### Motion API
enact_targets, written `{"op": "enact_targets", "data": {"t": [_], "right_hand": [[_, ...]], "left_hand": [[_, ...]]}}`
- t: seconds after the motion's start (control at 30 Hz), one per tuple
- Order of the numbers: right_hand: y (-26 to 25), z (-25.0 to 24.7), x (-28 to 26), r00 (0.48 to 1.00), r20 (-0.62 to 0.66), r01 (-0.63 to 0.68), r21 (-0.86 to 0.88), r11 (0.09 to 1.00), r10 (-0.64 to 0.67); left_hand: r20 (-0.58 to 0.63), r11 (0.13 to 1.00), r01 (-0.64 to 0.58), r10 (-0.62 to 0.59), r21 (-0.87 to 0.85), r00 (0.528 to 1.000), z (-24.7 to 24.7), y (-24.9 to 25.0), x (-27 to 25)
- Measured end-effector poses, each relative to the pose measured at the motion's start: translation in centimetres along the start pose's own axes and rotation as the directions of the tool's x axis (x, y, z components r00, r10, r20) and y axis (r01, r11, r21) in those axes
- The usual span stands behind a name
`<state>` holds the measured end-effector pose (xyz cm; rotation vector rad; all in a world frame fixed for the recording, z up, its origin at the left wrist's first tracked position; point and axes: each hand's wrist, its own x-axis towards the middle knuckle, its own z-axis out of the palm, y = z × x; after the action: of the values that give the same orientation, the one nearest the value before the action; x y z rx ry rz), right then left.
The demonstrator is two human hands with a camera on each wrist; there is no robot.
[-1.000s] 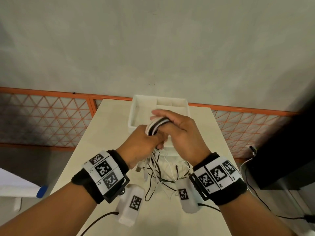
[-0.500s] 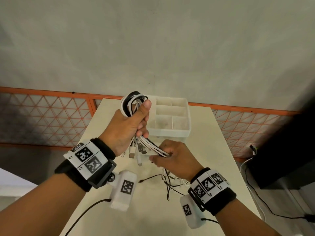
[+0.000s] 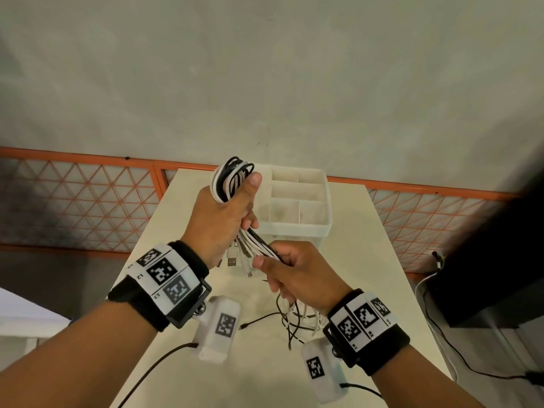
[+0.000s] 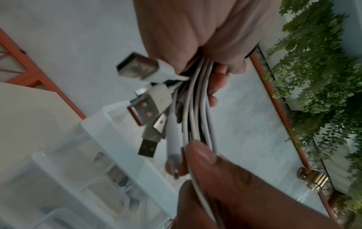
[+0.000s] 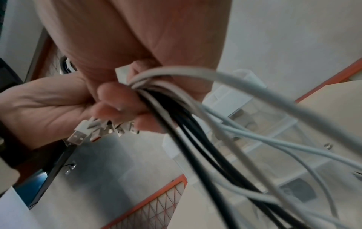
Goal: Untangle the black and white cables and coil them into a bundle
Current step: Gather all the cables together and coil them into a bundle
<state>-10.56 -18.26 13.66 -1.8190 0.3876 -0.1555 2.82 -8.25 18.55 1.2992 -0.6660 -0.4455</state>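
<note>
A bundle of black and white cables (image 3: 232,179) loops out above my left hand (image 3: 228,217), which grips it in a fist above the table, thumb up. Several USB plugs (image 3: 234,259) dangle below that fist; the left wrist view shows these USB plugs (image 4: 146,111) close up. The strands run down to my right hand (image 3: 290,272), which pinches the cable strands (image 3: 260,245) just below the left. In the right wrist view the black and white cables (image 5: 195,124) fan out past my fingers. Loose cable ends (image 3: 294,319) trail on the table under my right wrist.
A white divided storage box (image 3: 297,203) stands at the far middle of the beige table (image 3: 368,260), right behind my hands. An orange mesh railing (image 3: 88,201) runs behind the table. A dark unit (image 3: 494,260) with floor cables sits to the right.
My left hand has lifted the coiled loops up and to the left. My right hand has slid down the strands to below the left fist; the box behind is uncovered.
</note>
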Motion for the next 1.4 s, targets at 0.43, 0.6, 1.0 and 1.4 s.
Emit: {"op": "enact_targets", "data": {"t": [0.43, 0.6, 1.0, 1.4], "right_hand": [[0.6, -4.5, 1.2, 0.935, -0.353, -0.260, -0.646, 0.718, 0.021], [0.0, -4.2, 1.1, 0.913, -0.399, -0.188, -0.606, 0.773, -0.090], [4.0, -8.4, 0.2, 0.904, -0.428, -0.143, -0.353, 0.925, -0.023], [13.6, -5.9, -1.0, 0.855, -0.404, -0.496, -0.452, 0.741, 0.326]], "left_hand": [[0.324, 0.674, 0.058, -0.427, 0.737, 0.844, 0.3, -2.3, -1.7], [0.234, 0.608, 0.068, -0.403, 0.791, 0.885, 1.1, -3.8, -1.6], [0.188, 0.895, 0.318, -0.387, 0.314, 0.903, -1.2, 1.0, 0.7], [0.138, 0.958, 0.267, -0.280, 0.105, 0.950, -1.1, 3.7, 1.0]]}}
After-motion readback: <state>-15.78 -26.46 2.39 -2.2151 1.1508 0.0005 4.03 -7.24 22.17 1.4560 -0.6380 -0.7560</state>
